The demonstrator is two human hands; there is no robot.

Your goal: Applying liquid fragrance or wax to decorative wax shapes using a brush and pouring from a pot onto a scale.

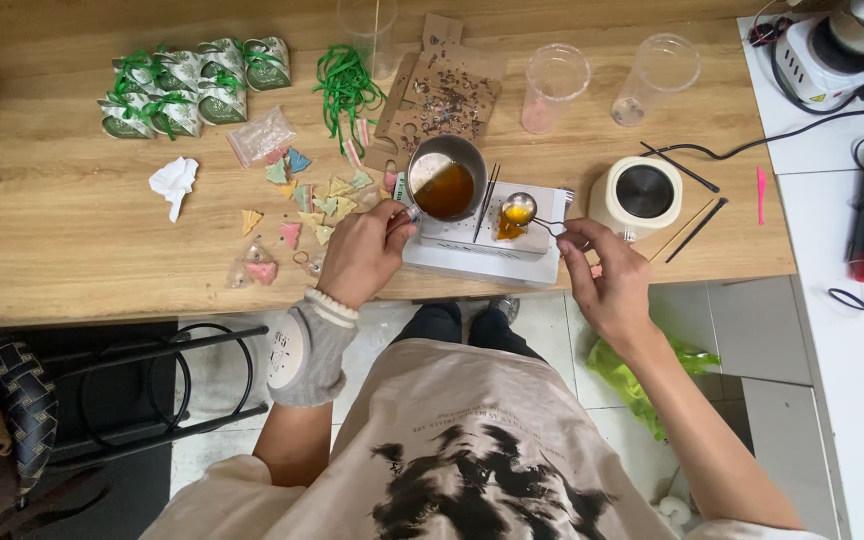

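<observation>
A small metal spoon [519, 208] full of amber liquid hangs over the white box [482, 245] at the bench [72, 240] edge. Its bowl points away from the person and a little left, and its thin handle runs back and right to the right hand [607, 280]. What lies in the box under the spoon is an orange blur, too small to make out.

The right hand comes in from the lower right, wrist bent, with the thumb and forefinger fingers [577, 238] pinched shut on the handle's end, which they cover.

Just left of the spoon a small metal pot [445, 180] holds more amber liquid and stands on the box. The left hand [362, 255], a grey wrist warmer [310, 345] at its wrist, reaches in from below with its back upward. Its fingers curl closed at the pot's near side. The pot's handle is hidden under them, so the exact grip cannot be told.

Two thin dark sticks [489, 198] lie between pot and spoon, pointing away from the person. A round cream-coloured heater [642, 195] stands just right of the box, and small coloured triangles [317, 205] lie scattered to the left.
</observation>
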